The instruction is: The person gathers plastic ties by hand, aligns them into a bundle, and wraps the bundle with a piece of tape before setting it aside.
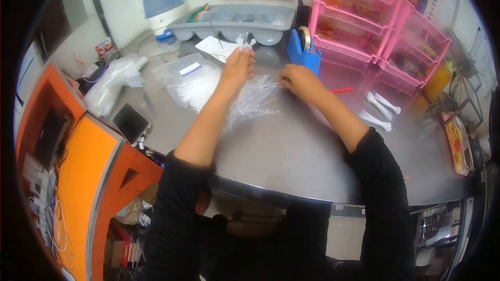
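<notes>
White cable ties lie in a loose pile on the metal table, beside a clear plastic bag with more white ties spilling from it. Above the pile my left hand is closed around a small bunch of white ties, whose heads stick up past the fingers. My right hand is at the pile's right edge with fingers pinched together; what they hold, if anything, is too small to make out. Several bundled white ties rest on the table to the right.
A blue tape dispenser stands behind my right hand, near a red pen. Pink shelves rise at the back right. A grey tray is at the back, a phone at the left, a colourful tray far right.
</notes>
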{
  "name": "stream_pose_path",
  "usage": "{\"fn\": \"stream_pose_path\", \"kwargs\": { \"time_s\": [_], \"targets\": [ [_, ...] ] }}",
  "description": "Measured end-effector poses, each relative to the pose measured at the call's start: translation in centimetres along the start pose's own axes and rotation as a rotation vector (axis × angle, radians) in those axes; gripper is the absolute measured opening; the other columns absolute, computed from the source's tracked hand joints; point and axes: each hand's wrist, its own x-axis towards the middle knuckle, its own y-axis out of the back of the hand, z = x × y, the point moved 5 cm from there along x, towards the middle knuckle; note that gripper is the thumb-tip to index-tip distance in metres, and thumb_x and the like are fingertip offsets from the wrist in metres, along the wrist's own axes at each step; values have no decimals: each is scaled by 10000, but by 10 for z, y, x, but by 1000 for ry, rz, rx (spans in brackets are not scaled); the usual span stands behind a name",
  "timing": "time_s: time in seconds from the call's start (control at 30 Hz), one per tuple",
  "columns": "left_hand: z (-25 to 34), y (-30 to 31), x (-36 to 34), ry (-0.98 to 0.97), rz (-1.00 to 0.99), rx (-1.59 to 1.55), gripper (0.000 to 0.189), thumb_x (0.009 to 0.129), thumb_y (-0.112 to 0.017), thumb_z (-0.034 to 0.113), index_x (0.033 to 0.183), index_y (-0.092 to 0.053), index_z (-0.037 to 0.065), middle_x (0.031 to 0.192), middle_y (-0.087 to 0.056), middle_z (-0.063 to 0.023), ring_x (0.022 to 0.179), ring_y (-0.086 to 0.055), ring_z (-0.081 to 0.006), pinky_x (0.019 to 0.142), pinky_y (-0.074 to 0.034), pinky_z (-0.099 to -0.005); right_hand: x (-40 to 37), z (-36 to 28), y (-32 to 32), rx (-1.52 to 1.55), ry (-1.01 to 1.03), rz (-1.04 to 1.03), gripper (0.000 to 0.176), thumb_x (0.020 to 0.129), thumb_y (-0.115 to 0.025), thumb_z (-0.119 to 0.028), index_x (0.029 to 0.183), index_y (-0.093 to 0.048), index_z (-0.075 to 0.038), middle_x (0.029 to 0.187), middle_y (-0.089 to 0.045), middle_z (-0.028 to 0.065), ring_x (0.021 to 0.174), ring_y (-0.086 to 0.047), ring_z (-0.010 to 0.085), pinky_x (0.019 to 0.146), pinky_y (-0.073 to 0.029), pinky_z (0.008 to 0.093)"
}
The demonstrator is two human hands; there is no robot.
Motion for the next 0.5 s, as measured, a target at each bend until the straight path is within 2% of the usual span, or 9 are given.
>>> {"fn": "stream_pose_path", "kwargs": {
  "time_s": [0.1,0.2,0.3,0.4,0.43,0.5],
  "targets": [
    [0,0,1,-4,2,-4,188,926,-387,238,837,-423,77,666,-323,45,538,-288,-47,471,-266,-192,-1,5,-3,-119,51,-19,95,757,-545,-121,775,-585,-37,789,-572,133,779,-556,323,675,-443,404],
    [-1,0,1,-15,10,35,187,927,-383,241,839,-419,80,673,-335,39,543,-294,-48,473,-263,-192,6,4,24,-92,-12,21,112,783,-510,-125,799,-579,-37,793,-570,142,789,-558,321,687,-440,408],
    [-1,-1,2,-46,-22,39,188,928,-380,245,836,-410,84,676,-345,38,544,-299,-49,471,-261,-193,5,3,29,-45,14,32,107,754,-544,-93,820,-584,-18,788,-575,142,794,-556,314,701,-439,380],
    [1,-1,-1,22,0,16,181,929,-379,247,836,-403,93,677,-345,38,545,-301,-48,471,-261,-194,-3,14,-11,-187,56,-17,120,783,-521,-132,794,-592,-36,806,-573,153,780,-559,323,678,-441,414],
    [2,0,0,19,-3,9,179,929,-379,247,837,-403,96,676,-345,38,545,-300,-47,471,-260,-193,-5,13,-12,-71,79,26,106,754,-545,-127,772,-592,-33,795,-563,147,769,-559,327,665,-443,424],
    [0,2,0,23,-4,-10,174,929,-377,248,838,-402,102,675,-344,38,544,-299,-46,470,-259,-193,-1,19,-10,-77,51,-57,91,734,-554,-112,760,-585,-31,792,-554,137,772,-558,322,659,-445,421]
  ]
}}
